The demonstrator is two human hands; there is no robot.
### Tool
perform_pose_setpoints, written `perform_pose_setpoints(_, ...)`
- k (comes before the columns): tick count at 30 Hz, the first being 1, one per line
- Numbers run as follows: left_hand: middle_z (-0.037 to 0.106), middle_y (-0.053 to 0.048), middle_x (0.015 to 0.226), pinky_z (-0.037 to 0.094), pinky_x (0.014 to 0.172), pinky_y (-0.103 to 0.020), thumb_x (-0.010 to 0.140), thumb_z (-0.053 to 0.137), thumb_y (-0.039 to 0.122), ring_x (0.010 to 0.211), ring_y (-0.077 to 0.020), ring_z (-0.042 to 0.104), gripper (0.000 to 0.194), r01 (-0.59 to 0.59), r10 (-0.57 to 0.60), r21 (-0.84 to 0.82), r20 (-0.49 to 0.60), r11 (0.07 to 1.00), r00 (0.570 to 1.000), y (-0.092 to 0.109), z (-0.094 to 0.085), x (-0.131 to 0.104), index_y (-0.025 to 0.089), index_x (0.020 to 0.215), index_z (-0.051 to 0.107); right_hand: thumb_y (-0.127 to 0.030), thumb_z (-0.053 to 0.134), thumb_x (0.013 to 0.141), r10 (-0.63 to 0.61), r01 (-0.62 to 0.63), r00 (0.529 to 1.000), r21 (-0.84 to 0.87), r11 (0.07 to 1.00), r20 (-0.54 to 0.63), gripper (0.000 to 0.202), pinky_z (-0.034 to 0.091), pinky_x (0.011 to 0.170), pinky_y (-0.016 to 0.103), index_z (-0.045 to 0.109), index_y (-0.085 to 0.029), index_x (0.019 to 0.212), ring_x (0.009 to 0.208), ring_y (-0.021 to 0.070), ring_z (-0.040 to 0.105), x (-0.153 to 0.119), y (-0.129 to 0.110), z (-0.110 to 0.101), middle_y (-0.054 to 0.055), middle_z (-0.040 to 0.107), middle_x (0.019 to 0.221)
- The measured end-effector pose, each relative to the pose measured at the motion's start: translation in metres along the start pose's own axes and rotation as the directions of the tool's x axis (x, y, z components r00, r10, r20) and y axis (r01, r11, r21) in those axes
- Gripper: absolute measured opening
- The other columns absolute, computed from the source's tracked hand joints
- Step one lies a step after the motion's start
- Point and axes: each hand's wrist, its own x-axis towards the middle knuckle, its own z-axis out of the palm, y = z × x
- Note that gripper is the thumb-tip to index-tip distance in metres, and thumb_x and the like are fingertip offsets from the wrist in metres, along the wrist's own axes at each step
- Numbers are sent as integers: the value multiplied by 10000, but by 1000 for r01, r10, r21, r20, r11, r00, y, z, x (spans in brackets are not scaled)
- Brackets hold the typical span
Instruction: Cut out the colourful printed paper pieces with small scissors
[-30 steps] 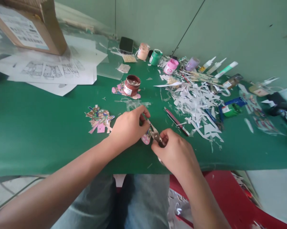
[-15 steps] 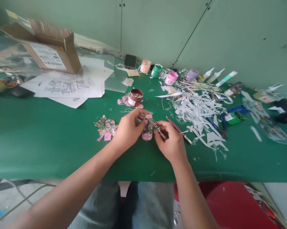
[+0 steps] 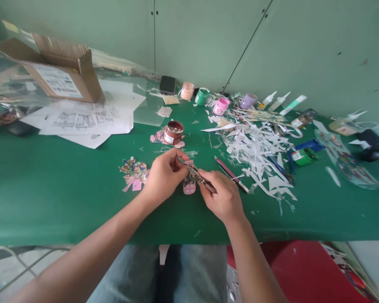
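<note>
My left hand [image 3: 164, 172] is closed in a pinch on the upper end of a small pink patterned piece [image 3: 189, 188], whose rounded lower end shows between my hands. Closed around small metal clippers [image 3: 199, 178], my right hand [image 3: 222, 193] holds their jaws against the piece near my left fingertips. Whether the jaws bite into it I cannot tell. Left of my left hand lies a heap of small coloured pieces [image 3: 134, 172]. An open jar of dark red paint [image 3: 173, 132] stands just beyond my hands, on or against more pink pieces [image 3: 157, 136].
A pink pen-like tool [image 3: 230, 173] lies right of my hands, beside a pile of white paper scraps [image 3: 255, 147]. Paint jars [image 3: 202, 96] and glue bottles [image 3: 267, 101] line the back. A cardboard box [image 3: 91, 80] stands on printed sheets [image 3: 120, 122] at left.
The clippers have tilted flatter and their handles look more closed in my right hand. Both hands stay close together at the piece. The whole view has shifted slightly.
</note>
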Motion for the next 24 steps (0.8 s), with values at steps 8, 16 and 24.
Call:
perform_pose_setpoints(8,596,32,728,578,568,-251,749,726,300,588,-105,619,347,86,-94,-348,-8,934,996,11,0,2,166,1057,636,-345,543,895,490,-419,823,274,866,-289,264,539,610,300,555,-190,1109,682,189,667,0,4,7,68,696,844)
perform_pose_setpoints(16,672,23,701,598,518,-245,691,803,339,530,-123,665,339,154,-158,-436,26,887,987,13,-1,2,157,902,612,-371,620,845,361,-277,913,358,892,-191,202,406,440,230,629,-211,968,450,107,466,-6,-3,-5,-39,552,624)
perform_pose_setpoints(24,665,32,678,608,538,-251,685,813,305,555,-145,693,339,175,-141,-462,106,870,984,12,0,1,168,867,562,-258,630,848,267,-202,947,316,927,-178,70,388,437,193,586,-214,815,437,78,460,-3,-9,-5,-65,576,588)
